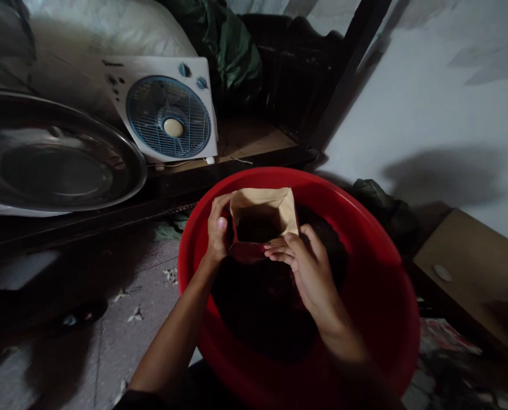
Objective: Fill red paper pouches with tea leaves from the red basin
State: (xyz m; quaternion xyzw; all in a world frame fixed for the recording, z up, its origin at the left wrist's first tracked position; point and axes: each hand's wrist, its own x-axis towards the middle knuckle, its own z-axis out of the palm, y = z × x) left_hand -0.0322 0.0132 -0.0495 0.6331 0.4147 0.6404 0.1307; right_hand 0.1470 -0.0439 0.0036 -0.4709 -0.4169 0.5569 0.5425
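A paper bag [262, 196], red outside and tan inside, is held with its mouth facing up above a large red tub [371, 273]. On the bag's left side, my left hand [218, 228] grips the wall, thumb outside. My right hand [303, 256] holds the front right corner of the rim, fingers along the front edge. The bag's inside is dark toward the bottom, and I cannot tell what it holds. Below the bag, dark loose material [262, 307] covers the tub's bottom; its kind is too dim to make out.
A white box fan [172, 114] stands on a low shelf at the back, beside a wide metal basin [53, 165]. To the right lie a cardboard box [471, 273] and a dark green bundle [377, 199] by the white wall. Pale scraps [135, 314] are scattered on the tiled floor.
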